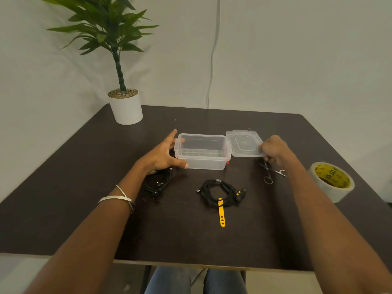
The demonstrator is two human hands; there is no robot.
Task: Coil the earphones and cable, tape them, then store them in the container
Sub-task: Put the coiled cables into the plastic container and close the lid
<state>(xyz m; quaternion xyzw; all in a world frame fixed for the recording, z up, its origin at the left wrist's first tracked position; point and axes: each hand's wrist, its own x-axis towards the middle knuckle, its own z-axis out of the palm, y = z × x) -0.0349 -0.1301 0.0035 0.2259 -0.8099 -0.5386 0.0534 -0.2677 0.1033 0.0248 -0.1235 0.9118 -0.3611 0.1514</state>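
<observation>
A clear plastic container (203, 161) stands open in the middle of the dark table. Its clear lid (244, 143) lies flat beside it on the right. My left hand (163, 155) grips the container's left wall, thumb on the front. My right hand (273, 148) pinches the lid's right edge. Black earphones (158, 183) lie bunched just under my left wrist. A black cable (220, 192) lies coiled in front of the container, with a yellow strap (221, 215) hanging from it toward me. A tape roll (331, 180) sits at the right edge.
Small metal scissors (270, 172) lie under my right hand, in front of the lid. A potted plant in a white pot (126, 107) stands at the far left corner. The table's near edge (191, 265) runs above my knees.
</observation>
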